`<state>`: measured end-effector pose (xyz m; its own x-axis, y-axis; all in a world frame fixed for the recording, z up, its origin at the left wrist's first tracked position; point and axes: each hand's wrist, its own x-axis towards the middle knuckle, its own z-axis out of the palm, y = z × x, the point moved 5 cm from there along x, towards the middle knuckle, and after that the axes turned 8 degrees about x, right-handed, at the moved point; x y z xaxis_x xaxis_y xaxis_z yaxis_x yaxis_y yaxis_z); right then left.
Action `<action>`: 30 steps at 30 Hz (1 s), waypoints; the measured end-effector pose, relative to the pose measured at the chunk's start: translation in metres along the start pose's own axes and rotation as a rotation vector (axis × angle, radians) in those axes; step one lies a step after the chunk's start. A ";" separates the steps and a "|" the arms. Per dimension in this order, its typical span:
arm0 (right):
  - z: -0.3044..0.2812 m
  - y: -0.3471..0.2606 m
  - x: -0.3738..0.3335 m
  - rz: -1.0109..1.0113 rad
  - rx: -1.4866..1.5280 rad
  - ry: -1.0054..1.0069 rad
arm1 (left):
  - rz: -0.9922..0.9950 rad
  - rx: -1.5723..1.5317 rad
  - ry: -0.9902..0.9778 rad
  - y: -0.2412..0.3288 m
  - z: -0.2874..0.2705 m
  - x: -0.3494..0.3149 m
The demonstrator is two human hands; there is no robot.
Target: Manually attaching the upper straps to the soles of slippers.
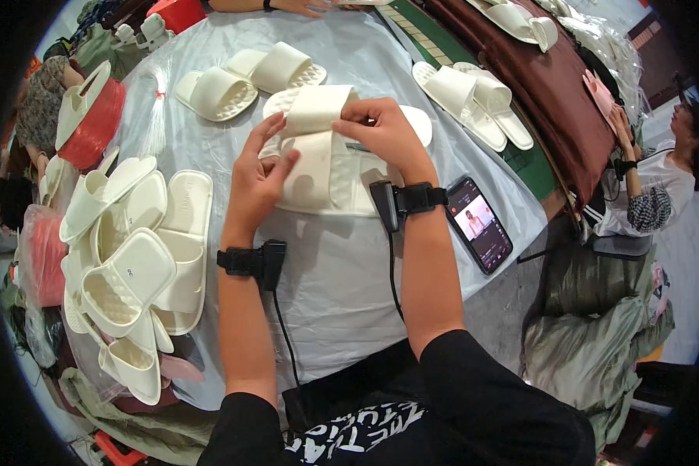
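Note:
Two cream slippers lie side by side on the table before me, their toes to the left. My left hand is open beside the near slipper, its fingers apart and its thumb over the strap. Across the far slipper reaches my right hand, thumb and forefinger pinched at the strap's right edge. Whatever is between those fingertips is too small to make out. Both wrists carry black strapped devices with cables.
Loose slippers are heaped at the left. Finished-looking pairs lie at the back and back right. A phone rests by my right forearm. White ties and a red spool are at far left. Other people sit around.

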<state>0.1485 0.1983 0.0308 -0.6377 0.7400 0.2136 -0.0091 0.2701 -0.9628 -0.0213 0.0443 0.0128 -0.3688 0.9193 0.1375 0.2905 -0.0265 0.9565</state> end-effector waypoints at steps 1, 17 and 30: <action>0.006 -0.002 -0.002 0.070 0.068 -0.095 | 0.035 -0.106 0.054 0.000 -0.002 0.001; -0.049 -0.002 -0.017 -0.068 -0.275 0.265 | 0.218 0.537 0.357 0.002 -0.029 -0.001; 0.005 0.000 0.002 -0.212 -0.303 0.024 | 0.271 0.749 0.266 0.003 -0.016 -0.003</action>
<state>0.1439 0.1967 0.0304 -0.6275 0.6616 0.4105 0.0918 0.5864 -0.8048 -0.0338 0.0352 0.0194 -0.3701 0.7931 0.4838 0.8739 0.1207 0.4708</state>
